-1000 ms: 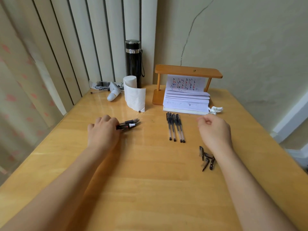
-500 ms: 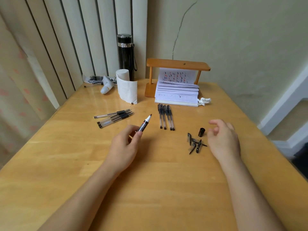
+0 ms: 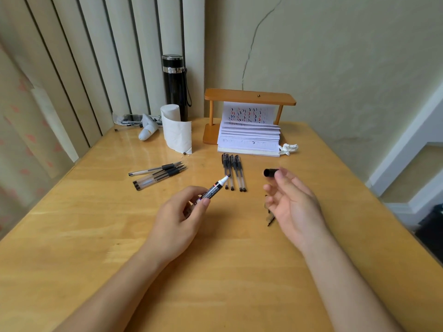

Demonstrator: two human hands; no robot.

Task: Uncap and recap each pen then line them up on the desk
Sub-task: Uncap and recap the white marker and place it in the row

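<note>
My left hand (image 3: 183, 213) grips an uncapped black marker (image 3: 215, 188) with a white tip that points up and to the right. My right hand (image 3: 292, 204) holds the marker's black cap (image 3: 269, 173) between fingertip and thumb, its open end facing left, apart from the marker tip. Several capped pens (image 3: 233, 171) lie side by side in a row near the desk's middle. To the left lies a loose bunch of uncapped pens (image 3: 159, 174). A few loose pen caps (image 3: 270, 218) lie partly hidden under my right hand.
At the back of the wooden desk (image 3: 215, 271) stand a black flask (image 3: 175, 85), a tissue roll (image 3: 176, 130), a wooden stand (image 3: 249, 98) over a paper stack (image 3: 249, 140), and a crumpled tissue (image 3: 288, 148). Clutter sits at the back-left corner (image 3: 134, 119).
My left hand picked the marker out of the left bunch and brought it to the middle. My right hand moved to the loose caps, picked up the black cap and lifted it.
</note>
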